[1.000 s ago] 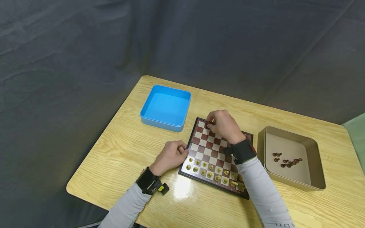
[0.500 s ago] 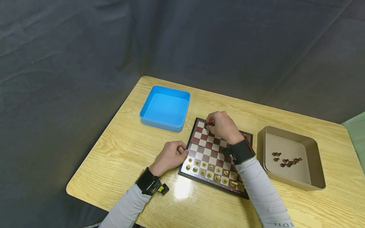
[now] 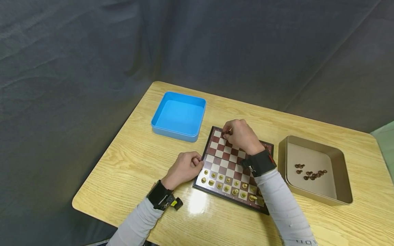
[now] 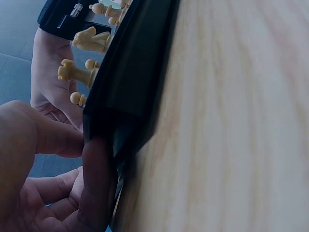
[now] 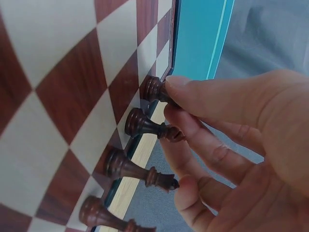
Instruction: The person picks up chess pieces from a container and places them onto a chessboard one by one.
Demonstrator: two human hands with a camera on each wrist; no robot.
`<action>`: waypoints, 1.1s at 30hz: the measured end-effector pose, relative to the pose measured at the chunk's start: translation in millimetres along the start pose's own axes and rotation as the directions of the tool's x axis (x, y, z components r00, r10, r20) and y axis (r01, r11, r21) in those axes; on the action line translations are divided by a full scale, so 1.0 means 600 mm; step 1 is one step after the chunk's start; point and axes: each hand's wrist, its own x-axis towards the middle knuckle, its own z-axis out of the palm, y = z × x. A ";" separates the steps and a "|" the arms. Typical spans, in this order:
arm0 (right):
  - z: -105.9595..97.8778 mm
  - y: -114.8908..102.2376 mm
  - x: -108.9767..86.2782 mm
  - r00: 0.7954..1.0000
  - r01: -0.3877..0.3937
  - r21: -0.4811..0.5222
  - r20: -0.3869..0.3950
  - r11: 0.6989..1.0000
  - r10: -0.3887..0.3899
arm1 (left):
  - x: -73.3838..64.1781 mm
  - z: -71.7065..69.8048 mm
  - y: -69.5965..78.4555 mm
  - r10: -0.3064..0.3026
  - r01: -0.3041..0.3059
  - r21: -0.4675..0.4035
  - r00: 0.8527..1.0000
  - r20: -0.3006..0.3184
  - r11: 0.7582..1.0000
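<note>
Nearest are two grey sleeves (image 3: 138, 218), running in over the wood-grained counter (image 3: 129, 150), each ending at a black wristband (image 3: 160, 194). The left hand (image 3: 184, 167) is beside the left edge of a brown-and-white chessboard (image 3: 215, 159), on its nearer half; its grip is narrow, thumb and finger pinching the board's dark rim. Just to the right of it, light pieces (image 3: 226, 188) stand in two rows along the near side of the board, the right end of those rows partly covered by the right sleeve. Farther right on the counter, apart from the board, is a tan box (image 3: 311, 196) with several loose dark pieces (image 3: 313, 176) lying on its floor, most of them in a cluster. At the far side of the board the right hand (image 3: 243, 136) has its grip closed about a pinched chessman (image 5: 155, 89), dark and upright, its base at the second square from the far-left corner; the thumb hides its top, so its kind cannot be told. Standing dark pieces (image 5: 137, 171) line up just beside it along the far edge, close to the fingers. Beyond the left hand, near the board's far-left corner, sits a blue box (image 3: 175, 132), and a dark curtain (image 3: 246, 51) hangs behind the counter.
</note>
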 end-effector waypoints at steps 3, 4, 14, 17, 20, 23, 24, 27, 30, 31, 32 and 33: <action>-0.001 0.000 -0.002 1.000 -0.017 0.010 0.009 1.000 0.017 | 0.001 -0.001 0.000 0.000 0.000 0.003 1.000 0.002 1.000; -0.003 0.000 -0.003 1.000 -0.022 0.016 0.013 1.000 0.022 | 0.001 -0.001 0.000 -0.001 0.001 0.001 1.000 0.004 1.000; -0.037 -0.012 -0.025 0.998 0.047 -0.022 -0.045 0.999 -0.048 | -0.001 -0.016 -0.003 -0.002 0.002 -0.014 1.000 0.005 1.000; -0.049 -0.010 -0.034 0.996 0.059 -0.044 -0.059 0.997 -0.061 | -0.001 -0.020 -0.007 0.001 -0.001 -0.020 1.000 -0.001 1.000; -0.059 -0.005 -0.046 0.994 0.072 -0.063 -0.077 0.995 -0.077 | 0.000 -0.022 -0.011 0.001 -0.001 -0.013 1.000 -0.002 1.000; -0.071 0.003 -0.063 0.992 0.080 -0.084 -0.096 0.993 -0.088 | 0.003 -0.023 -0.016 -0.003 0.003 -0.002 1.000 -0.012 1.000; -0.075 0.006 -0.069 0.991 0.077 -0.087 -0.102 0.993 -0.086 | 0.004 -0.023 -0.018 -0.005 0.005 0.001 1.000 -0.015 1.000; -0.088 0.022 -0.091 0.989 0.070 -0.096 -0.125 0.993 -0.082 | 0.006 -0.022 -0.020 -0.011 0.011 0.003 1.000 -0.020 1.000; -0.100 0.044 -0.116 0.984 0.071 -0.107 -0.155 0.992 -0.087 | 0.007 -0.021 -0.022 -0.019 0.019 0.001 1.000 -0.019 1.000; -0.104 0.052 -0.125 0.983 0.069 -0.107 -0.164 0.992 -0.086 | 0.007 -0.021 -0.022 -0.022 0.022 0.003 1.000 -0.019 1.000; -0.109 0.061 -0.134 0.982 0.062 -0.115 -0.171 0.991 -0.081 | 0.007 -0.020 -0.022 -0.022 0.022 0.003 1.000 -0.020 1.000; -0.112 0.069 -0.143 0.981 0.055 -0.124 -0.176 0.991 -0.076 | 0.007 -0.020 -0.022 -0.023 0.023 0.004 1.000 -0.021 1.000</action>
